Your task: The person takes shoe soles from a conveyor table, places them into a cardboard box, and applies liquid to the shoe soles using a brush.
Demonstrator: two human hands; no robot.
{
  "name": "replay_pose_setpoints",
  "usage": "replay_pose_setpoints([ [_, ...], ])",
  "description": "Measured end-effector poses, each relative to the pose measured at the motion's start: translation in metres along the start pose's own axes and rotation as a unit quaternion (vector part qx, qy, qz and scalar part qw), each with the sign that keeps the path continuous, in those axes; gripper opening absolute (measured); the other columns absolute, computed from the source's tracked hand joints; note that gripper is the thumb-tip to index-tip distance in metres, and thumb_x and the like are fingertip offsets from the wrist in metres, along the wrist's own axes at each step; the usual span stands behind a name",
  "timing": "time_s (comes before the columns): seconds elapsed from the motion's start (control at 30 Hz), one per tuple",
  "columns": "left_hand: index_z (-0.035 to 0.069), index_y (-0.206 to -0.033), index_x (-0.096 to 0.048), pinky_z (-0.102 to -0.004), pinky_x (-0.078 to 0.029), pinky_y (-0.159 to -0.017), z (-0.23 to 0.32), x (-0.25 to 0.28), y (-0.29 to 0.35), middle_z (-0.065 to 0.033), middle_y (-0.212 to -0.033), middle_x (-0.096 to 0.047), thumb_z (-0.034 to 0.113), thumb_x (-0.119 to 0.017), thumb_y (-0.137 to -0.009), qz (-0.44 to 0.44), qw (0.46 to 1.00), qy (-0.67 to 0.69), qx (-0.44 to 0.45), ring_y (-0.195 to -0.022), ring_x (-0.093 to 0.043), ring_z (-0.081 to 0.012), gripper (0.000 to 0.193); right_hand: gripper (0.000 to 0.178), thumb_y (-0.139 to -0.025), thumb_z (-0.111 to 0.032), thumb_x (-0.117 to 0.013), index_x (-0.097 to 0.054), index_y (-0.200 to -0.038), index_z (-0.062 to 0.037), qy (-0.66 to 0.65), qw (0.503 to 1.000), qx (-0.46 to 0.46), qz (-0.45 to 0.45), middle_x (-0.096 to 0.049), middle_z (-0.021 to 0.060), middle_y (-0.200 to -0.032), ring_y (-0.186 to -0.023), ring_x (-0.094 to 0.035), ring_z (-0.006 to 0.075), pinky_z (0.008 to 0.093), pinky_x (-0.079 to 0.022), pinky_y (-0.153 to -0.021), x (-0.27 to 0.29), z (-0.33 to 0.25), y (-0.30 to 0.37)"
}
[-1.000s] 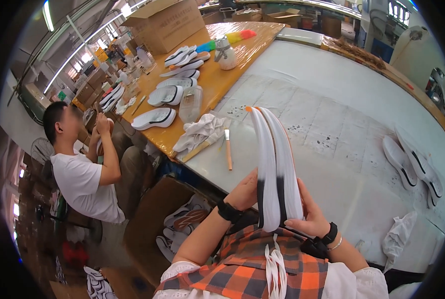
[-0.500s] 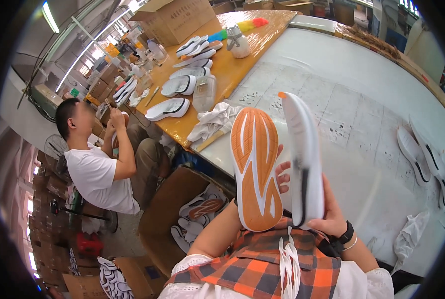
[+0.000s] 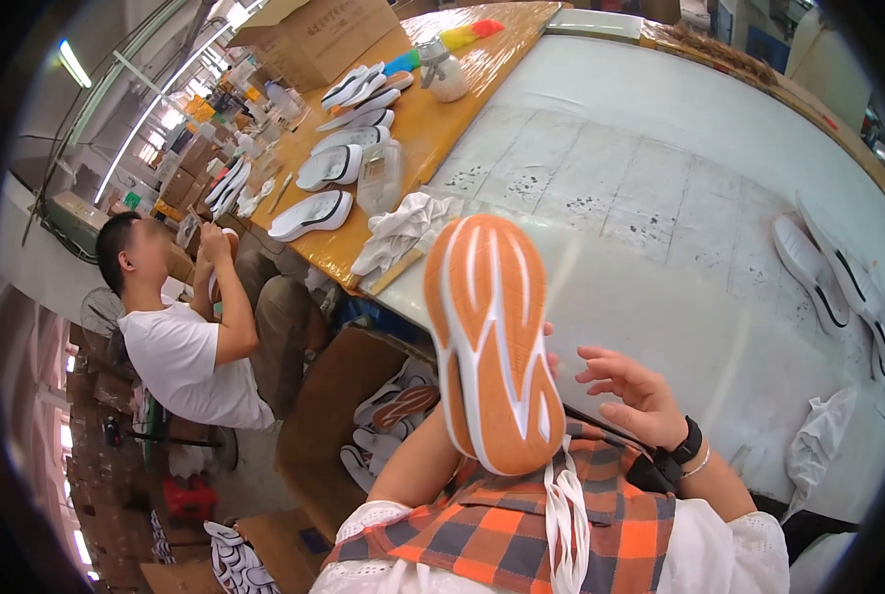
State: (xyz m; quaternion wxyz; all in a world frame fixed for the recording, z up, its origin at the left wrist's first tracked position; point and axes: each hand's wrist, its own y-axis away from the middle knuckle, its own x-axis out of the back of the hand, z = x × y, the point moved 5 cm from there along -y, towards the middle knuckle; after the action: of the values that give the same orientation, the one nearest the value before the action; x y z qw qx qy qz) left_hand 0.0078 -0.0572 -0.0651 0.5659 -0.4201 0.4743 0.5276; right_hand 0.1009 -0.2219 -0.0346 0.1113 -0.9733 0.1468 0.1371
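Observation:
A shoe sole with an orange tread and white grooves stands nearly upright in front of me, tread facing me. My left hand is mostly hidden behind it, closed on the sole; only fingertips show past its right edge. My right hand is just to the right of the sole, apart from it, open with fingers spread and nothing in it. Whether another sole is behind the first cannot be seen.
A white worktable spreads ahead, with white soles and a cloth at right. More soles, a jar and a rag lie on or beside the yellow table. A co-worker sits left, beside a box of soles.
The white sole held upright in my right hand is out of sight, and that hand is now empty. The orange sole has tilted and moved slightly left.

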Motion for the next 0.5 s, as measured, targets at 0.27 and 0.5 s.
replay_pose_setpoints([
  [0.27, -0.002, -0.136, -0.021, -0.0515, -0.038, -0.094, 0.058, 0.088, 0.201, -0.027, -0.126, -0.039, 0.057, -0.043, -0.08, 0.045, 0.935, 0.042, -0.348, -0.118, -0.039, -0.041, 0.084, 0.027, -0.085, -0.003, -0.053, -0.056, -0.112, -0.0008, -0.011, 0.975, -0.063, 0.211, -0.059, 0.01, -0.111, -0.096, -0.057, 0.0172, 0.0311, -0.045, -0.085, 0.077, 0.007, 0.027],
  [0.5, 0.003, -0.141, -0.01, -0.0466, -0.022, -0.105, 0.141, 0.088, 0.217, -0.0161, -0.144, -0.024, 0.08, -0.019, -0.071, 0.251, 0.678, 0.01, -0.69, -0.131, -0.026, -0.0333, 0.104, 0.019, -0.083, -0.003, -0.052, -0.059, -0.101, -0.0024, -0.042, 0.867, 0.056, 0.493, -0.062, 0.0106, -0.103, -0.092, -0.059, 0.017, 0.0308, -0.047, -0.08, 0.189, -0.052, 0.101],
])
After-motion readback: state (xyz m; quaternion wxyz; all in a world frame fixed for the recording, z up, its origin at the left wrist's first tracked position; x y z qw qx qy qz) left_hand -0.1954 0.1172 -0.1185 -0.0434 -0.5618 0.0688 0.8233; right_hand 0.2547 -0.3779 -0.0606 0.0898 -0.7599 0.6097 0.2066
